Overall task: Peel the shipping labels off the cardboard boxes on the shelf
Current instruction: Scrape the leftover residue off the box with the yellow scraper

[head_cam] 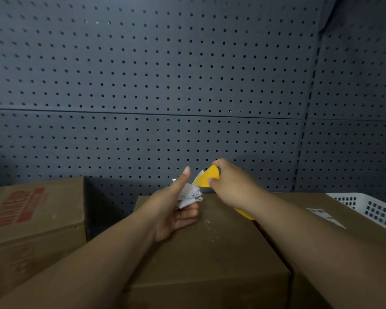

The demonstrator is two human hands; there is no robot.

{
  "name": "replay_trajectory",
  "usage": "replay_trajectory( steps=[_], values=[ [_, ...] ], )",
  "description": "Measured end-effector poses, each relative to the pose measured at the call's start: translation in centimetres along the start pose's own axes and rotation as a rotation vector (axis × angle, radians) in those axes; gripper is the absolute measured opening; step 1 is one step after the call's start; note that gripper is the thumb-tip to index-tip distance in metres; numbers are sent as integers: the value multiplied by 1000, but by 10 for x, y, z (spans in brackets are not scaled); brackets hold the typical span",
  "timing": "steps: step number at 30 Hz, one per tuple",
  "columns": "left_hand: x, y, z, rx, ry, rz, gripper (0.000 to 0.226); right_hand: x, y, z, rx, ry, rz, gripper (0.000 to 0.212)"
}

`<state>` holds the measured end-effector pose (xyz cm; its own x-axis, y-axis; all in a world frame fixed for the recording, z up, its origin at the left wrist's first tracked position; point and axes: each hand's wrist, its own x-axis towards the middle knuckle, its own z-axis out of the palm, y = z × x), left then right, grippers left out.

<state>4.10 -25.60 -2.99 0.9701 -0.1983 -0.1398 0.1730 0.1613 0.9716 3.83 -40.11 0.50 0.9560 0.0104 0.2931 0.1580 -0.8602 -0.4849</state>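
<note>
Clutching crumpled label (188, 195), seemingly illegible

Basket (374, 210) cut off right, label (325, 216) print unreadable, scraper (207, 178) partly hidden

Both forearms reach forward; left hand (174, 214) holds label scraps (191, 195), thumb up; right hand (231, 182) grips scraper (207, 178).

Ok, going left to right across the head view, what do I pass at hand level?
From the left: red-printed cardboard box → left hand → crumpled label scraps it holds → yellow scraper → right hand gripping it → stuck-on shipping label → white basket.
</note>
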Motion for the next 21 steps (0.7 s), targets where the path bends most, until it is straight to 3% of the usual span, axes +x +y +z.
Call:
replay_trajectory(
  steps=[8,17,21],
  values=[
    [8,-6,3,-2,119,165,19,-3,-13,14,45,-19,-39,31],
    [13,-7,2,-43,150,199,23,2,-6,18,406,-109,61,33],
    [11,-8,4,-56,133,191,22,4,3,12,455,-143,76,37]
  ],
)
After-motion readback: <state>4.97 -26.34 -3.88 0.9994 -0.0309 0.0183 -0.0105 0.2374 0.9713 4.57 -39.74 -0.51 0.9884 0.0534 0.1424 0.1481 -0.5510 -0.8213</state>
